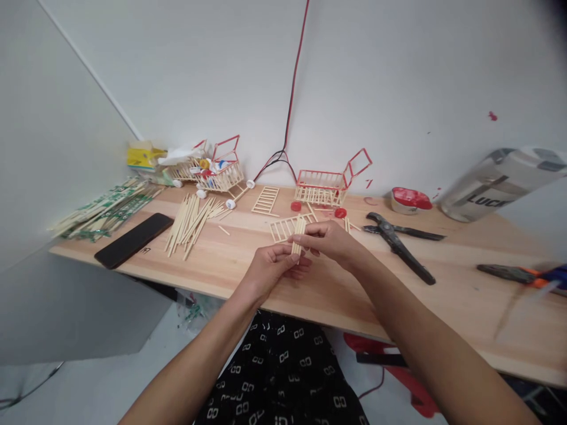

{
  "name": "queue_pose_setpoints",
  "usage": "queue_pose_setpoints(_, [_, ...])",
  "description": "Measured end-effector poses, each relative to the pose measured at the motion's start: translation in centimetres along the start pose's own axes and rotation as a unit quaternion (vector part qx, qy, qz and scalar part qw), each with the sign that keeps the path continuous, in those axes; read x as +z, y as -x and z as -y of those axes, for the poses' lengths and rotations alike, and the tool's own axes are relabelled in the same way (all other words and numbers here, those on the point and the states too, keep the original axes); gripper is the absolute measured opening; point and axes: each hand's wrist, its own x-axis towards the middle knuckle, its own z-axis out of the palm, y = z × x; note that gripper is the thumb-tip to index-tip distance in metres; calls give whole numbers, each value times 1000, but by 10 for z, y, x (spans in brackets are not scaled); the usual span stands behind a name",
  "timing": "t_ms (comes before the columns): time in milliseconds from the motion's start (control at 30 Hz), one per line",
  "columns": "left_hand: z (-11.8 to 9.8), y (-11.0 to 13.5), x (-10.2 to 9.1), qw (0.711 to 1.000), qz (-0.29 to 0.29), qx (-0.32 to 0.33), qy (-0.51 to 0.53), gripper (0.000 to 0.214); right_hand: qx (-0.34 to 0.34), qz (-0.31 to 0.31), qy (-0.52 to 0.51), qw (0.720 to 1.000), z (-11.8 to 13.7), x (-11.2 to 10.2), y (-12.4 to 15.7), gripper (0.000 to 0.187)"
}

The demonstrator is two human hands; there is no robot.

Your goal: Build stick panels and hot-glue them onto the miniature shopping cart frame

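Note:
A small bundle of short wooden sticks (299, 231) is held upright between both hands above the front of the table. My left hand (275, 262) pinches its lower end, thumb in front. From the right, my right hand (325, 237) grips the bundle higher up, with fingers closed on it. Just behind the hands lies a ladder-like stick panel (283, 229), partly hidden by them. A second such panel (265, 200) lies flat farther back. Behind it all, a miniature stick shopping cart (321, 188) with red-painted edges stands by the wall, two red caps (340, 213) near it.
Loose sticks (188, 224), a black phone (133, 239) and wrapped chopsticks (110, 206) lie left. Finished-looking carts (221, 174) hold bottle caps. Rightward are black pliers (394, 242), a tub of red paint (411, 200), a large bottle (500, 183) and orange-handled pliers (514, 273).

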Motion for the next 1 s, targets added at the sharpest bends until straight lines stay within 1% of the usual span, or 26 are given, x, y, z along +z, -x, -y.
queue_pose_setpoints(133, [3, -1, -1, 1000, -5, 14, -11, 26, -14, 5, 9, 1000, 2, -1, 1, 43])
queue_pose_setpoints(300, [6, 0, -1, 999, -7, 36, -21, 23, -12, 4, 14, 1000, 5, -1, 2, 41])
queue_pose_setpoints(400, [8, 0, -1, 999, -16, 37, -15, 23, -12, 7, 15, 1000, 4, -1, 2, 39])
queue_pose_setpoints(667, [8, 1, -1, 999, -14, 40, -2, 25, -15, 18, -2, 1000, 2, 0, 1, 39])
queue_pose_setpoints(867, [6, 3, 1, 999, -25, 34, 1, 28, -18, 24, -43, 999, 3, -4, 2, 34])
queue_pose_setpoints(1000, [6, 2, 0, 999, -23, 34, -1, 27, -28, 24, -42, 998, 1, -5, 1, 32])
